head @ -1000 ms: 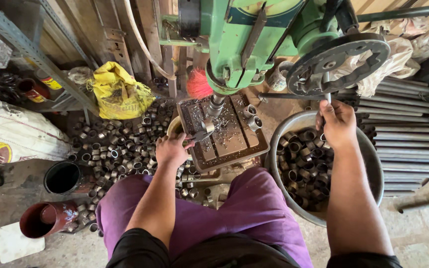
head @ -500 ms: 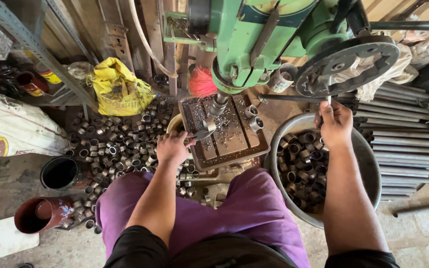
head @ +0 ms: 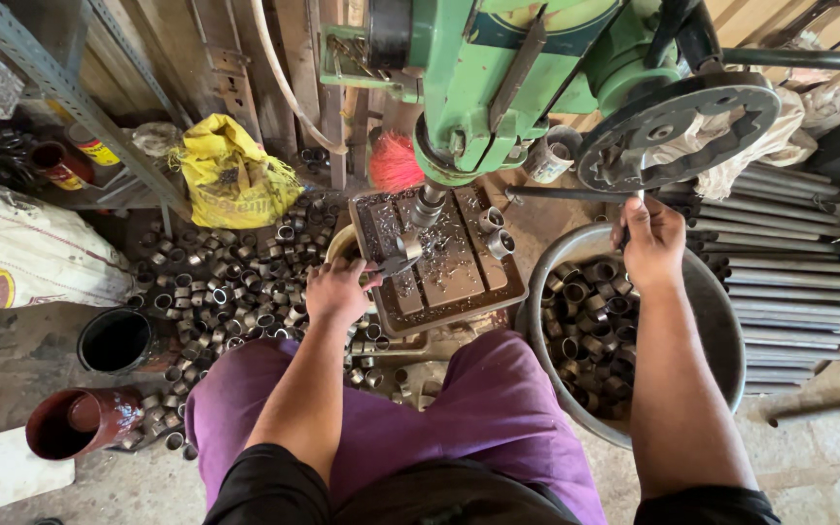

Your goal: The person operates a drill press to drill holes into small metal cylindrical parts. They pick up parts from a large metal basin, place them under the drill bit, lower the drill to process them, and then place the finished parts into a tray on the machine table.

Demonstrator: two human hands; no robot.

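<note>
I sit in purple trousers before a green drill press [head: 498, 78]. My left hand [head: 340, 292] grips pliers [head: 393, 264] that clamp a short metal ring [head: 408, 246] on the slotted work table [head: 459, 287], right under the drill bit [head: 427, 206]. My right hand [head: 651, 241] is closed on the thin feed handle [head: 576, 192] below the black handwheel [head: 678, 126]. Two more rings [head: 494, 231] lie on the table near the bit.
A metal basin [head: 712, 301] holding several rings [head: 585, 321] sits under my right arm. Many rings [head: 216, 282] litter the floor at left, beside a yellow bag [head: 230, 180], a white sack [head: 21, 253], a black can [head: 114, 340] and a red pipe [head: 80, 423]. Steel rods [head: 789, 282] are stacked at right.
The view has shifted slightly. My right hand has moved up a little with the feed handle. My left hand stays at the table with the pliers.
</note>
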